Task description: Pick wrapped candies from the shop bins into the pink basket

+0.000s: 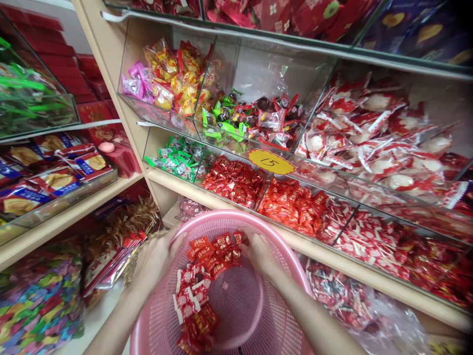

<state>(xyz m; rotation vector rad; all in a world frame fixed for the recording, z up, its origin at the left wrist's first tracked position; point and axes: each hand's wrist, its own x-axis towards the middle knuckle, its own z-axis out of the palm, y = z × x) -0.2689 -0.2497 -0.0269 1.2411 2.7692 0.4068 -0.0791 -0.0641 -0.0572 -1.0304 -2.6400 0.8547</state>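
My left hand (157, 254) is closed around the left rim of a pink plastic basket (301, 266). Inside the basket is my right hand (258, 251), its fingers bent at a small red wrapped candy (238, 238); the fingertips are partly hidden. Candies lie in an arc along the basket's left side: orange-red ones (202, 251), dark red ones (223, 242), red-and-white ones (186, 298) and red-and-gold ones (199, 325). Part of the perforated basket bottom shows.
Ahead, a shelf holds clear bins of green-wrapped candies (177, 158), red candies (232, 181) and larger packets (343, 133). A yellow price tag (271, 161) reads 15. Blue-and-red snack packets (55, 180) sit left. Bagged colorful candies (40, 296) are lower left; a plastic bag (391, 320) is lower right.
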